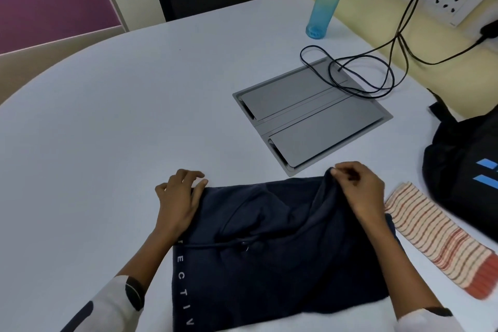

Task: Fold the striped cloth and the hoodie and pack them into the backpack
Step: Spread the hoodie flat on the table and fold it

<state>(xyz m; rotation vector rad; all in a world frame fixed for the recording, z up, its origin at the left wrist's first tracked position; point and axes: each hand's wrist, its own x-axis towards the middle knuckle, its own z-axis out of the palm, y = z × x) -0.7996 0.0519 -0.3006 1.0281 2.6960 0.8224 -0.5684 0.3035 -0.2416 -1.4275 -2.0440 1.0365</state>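
The right hand (pixel 361 188) had its grip clenched on the far right corner of the hoodie (pixel 269 245), thumb and fingertips pinching a raised peak of soft, matte navy fabric, with the wrist angled in over the garment. The left hand (pixel 179 197) lay at the far left corner, its grip released: fingers spread and nearly straight, the thumb touching the cloth edge. The hoodie was folded into a rough rectangle on the pale, smooth counter (pixel 107 129), creased around the hood, a drawstring crossing it and white letters running down its left edge. Just beside it on the right lay the striped cloth (pixel 436 242), a long folded strip of ribbed weave in cream and rust-red lines with an orange end. Beyond that sat the black backpack (pixel 463 170), slumped, with blue bars. Farther off were a flat grey hinged panel (pixel 310 113), looping black cables (pixel 382 73) and a translucent blue bottle (pixel 324 0).
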